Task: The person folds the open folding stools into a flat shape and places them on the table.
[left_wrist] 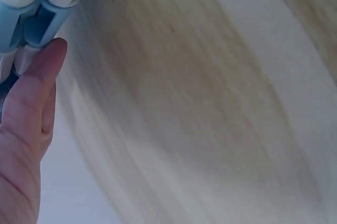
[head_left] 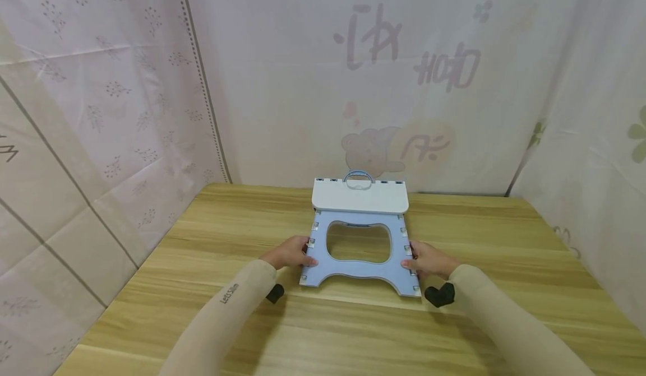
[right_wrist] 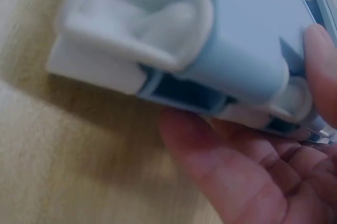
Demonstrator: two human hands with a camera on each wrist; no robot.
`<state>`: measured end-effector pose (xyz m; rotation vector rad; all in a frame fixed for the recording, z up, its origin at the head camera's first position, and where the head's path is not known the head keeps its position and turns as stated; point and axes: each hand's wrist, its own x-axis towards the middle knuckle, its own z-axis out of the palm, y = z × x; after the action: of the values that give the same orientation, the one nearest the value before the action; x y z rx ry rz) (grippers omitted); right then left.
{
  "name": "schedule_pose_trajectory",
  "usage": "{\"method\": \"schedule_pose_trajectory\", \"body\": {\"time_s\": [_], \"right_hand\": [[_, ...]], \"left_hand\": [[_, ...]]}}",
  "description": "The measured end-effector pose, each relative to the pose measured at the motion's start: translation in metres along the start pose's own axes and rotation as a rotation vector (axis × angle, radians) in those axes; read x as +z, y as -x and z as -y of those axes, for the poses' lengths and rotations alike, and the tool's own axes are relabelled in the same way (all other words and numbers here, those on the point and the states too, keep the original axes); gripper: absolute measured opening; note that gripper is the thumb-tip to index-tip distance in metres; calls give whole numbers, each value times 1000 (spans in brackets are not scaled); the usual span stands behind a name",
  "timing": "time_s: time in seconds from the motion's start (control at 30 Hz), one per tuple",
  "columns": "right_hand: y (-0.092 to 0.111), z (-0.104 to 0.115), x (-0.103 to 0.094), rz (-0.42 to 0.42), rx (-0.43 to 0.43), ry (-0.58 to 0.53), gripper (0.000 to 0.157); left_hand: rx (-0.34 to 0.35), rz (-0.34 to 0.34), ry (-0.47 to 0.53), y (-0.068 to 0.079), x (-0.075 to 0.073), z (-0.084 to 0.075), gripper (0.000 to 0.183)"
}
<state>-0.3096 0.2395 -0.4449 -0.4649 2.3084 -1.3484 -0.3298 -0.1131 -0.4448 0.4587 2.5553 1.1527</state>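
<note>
A folding step stool [head_left: 360,268] in pale blue, with a white top [head_left: 360,196] and a carrying handle [head_left: 359,174], is at mid-table, its legs folded flat. My left hand [head_left: 292,253] grips the left edge, thumb over the front face. On the opposite edge my right hand [head_left: 431,259] holds the stool the same way. The left wrist view shows the thumb against the stool's blue and white hinges [left_wrist: 39,18]. Up close in the right wrist view, fingers [right_wrist: 221,166] lie beneath the hinged edge [right_wrist: 231,71]; the thumb is on the panel.
The wood-grain table [head_left: 202,286] spreads around the stool. A printed cloth [head_left: 282,84] hangs behind the back edge, with similar cloth at both sides. Dark wrist-camera mounts [head_left: 440,295] sit below the sleeves.
</note>
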Motion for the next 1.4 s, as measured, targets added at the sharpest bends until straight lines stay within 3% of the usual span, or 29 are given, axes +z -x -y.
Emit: {"method": "schedule_pose_trajectory", "body": {"time_s": [0.7, 1.13, 1.4], "right_hand": [[4, -4, 1, 17, 5, 16, 49], [-1, -9, 5, 29, 15, 27, 55], [2, -8, 4, 54, 28, 6, 55]], "left_hand": [[52, 48, -13, 4, 2, 5, 24], [26, 29, -31, 4, 1, 9, 19], [64, 54, -58, 3, 1, 11, 21]]}}
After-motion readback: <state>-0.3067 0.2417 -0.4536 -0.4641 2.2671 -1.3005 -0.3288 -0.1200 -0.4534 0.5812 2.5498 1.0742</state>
